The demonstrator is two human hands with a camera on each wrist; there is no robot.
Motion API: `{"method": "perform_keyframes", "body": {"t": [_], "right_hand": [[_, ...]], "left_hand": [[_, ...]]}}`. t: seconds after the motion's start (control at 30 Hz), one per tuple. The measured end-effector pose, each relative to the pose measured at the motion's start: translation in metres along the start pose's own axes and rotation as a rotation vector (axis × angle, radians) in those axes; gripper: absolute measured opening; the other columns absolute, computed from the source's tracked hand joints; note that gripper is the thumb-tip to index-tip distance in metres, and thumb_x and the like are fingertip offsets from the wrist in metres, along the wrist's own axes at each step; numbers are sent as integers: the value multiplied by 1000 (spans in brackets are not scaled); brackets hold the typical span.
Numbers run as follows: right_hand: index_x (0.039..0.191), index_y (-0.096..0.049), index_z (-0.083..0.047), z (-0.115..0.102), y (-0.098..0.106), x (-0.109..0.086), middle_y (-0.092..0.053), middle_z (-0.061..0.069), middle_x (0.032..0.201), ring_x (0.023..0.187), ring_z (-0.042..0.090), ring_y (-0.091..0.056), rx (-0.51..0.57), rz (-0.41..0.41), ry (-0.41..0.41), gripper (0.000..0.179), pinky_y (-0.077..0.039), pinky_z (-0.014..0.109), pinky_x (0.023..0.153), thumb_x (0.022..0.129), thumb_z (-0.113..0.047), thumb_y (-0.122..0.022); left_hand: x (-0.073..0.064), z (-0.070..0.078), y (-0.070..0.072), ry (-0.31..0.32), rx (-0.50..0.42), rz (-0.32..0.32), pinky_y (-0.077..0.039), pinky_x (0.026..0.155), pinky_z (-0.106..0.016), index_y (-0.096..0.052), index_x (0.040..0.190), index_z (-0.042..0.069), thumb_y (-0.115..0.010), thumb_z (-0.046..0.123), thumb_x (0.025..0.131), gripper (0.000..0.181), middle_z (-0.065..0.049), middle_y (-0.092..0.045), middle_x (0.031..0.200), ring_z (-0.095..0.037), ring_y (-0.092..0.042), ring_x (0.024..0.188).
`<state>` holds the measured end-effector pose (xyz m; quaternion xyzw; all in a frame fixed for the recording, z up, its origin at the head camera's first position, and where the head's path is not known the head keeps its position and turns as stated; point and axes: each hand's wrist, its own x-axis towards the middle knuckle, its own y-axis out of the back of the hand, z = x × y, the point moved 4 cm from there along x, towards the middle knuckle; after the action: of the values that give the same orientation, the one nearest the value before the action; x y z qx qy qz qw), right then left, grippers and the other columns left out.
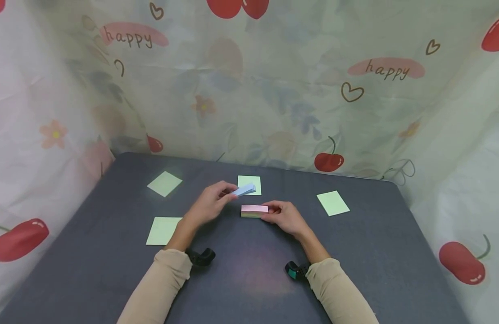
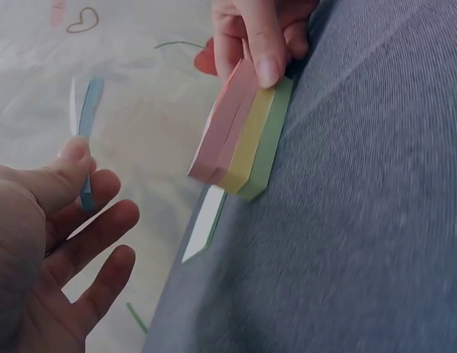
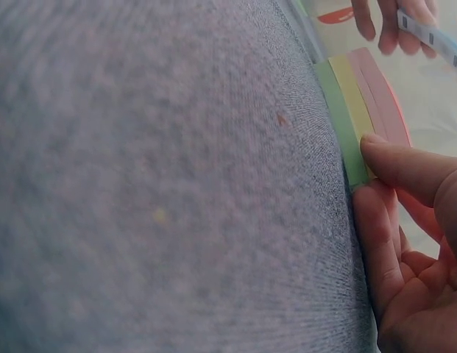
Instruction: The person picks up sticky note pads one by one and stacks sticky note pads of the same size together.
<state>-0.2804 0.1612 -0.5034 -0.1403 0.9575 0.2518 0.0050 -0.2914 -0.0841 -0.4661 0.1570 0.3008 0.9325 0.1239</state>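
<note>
My left hand (image 1: pixel 207 203) pinches a thin light-blue pad of sticky notes (image 1: pixel 244 190) between thumb and fingers, up off the table. In the left wrist view the blue pad (image 2: pixel 88 110) is seen edge-on, its layers parted at the top. A thick sticky-note block (image 1: pixel 253 210) in pink, yellow and green layers lies just to the right and nearer. Its right end is held between the thumb and fingers of my right hand (image 1: pixel 287 217). The right wrist view shows the block's layered side (image 3: pixel 353 103), green lowest against the tabletop and pink uppermost.
Several pale green paper squares lie on the dark cloth-covered table (image 1: pixel 249 288): far left (image 1: pixel 165 183), near left (image 1: pixel 160 231) partly behind my left forearm, middle back (image 1: pixel 249 180) behind the blue pad, and right (image 1: pixel 333 203). A printed curtain (image 1: pixel 265 117) hangs around the table.
</note>
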Motion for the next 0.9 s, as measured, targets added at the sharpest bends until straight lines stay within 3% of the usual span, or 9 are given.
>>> {"method": "perform_keyframes", "body": {"t": [0.2,0.47,0.73,0.9], "right_hand": [[118,-74,-4,-1,0,-1,-64,10,88,72,14,-52,6,3,20,33,-42,23,63,88,-17,-81],[117,-74,-5,-1,-5,1,-65,8,87,72,13,-53,11,8,15,32,-43,23,64,87,-17,-81],[119,-73,-3,-3,-5,0,-64,6,86,72,13,-53,19,3,16,34,-44,24,65,88,-14,-80],[118,-73,-3,-2,0,-1,-64,5,85,71,12,-54,8,16,14,32,-45,22,64,88,-13,-80]], "left_hand": [[3,3,-11,-1,-59,-6,-55,90,-43,-64,122,11,-67,20,99,25,-11,-70,111,-25,-66,98],[4,0,-22,8,-52,13,-55,96,-46,-62,124,12,-65,23,101,26,-9,-70,113,-24,-68,104],[1,-1,-27,9,97,44,-53,90,-43,-70,119,19,-69,30,97,24,-4,-72,113,-22,-65,99],[3,2,-35,-4,150,43,-51,92,-44,-75,117,22,-71,32,96,23,-3,-73,112,-22,-65,102]]}}
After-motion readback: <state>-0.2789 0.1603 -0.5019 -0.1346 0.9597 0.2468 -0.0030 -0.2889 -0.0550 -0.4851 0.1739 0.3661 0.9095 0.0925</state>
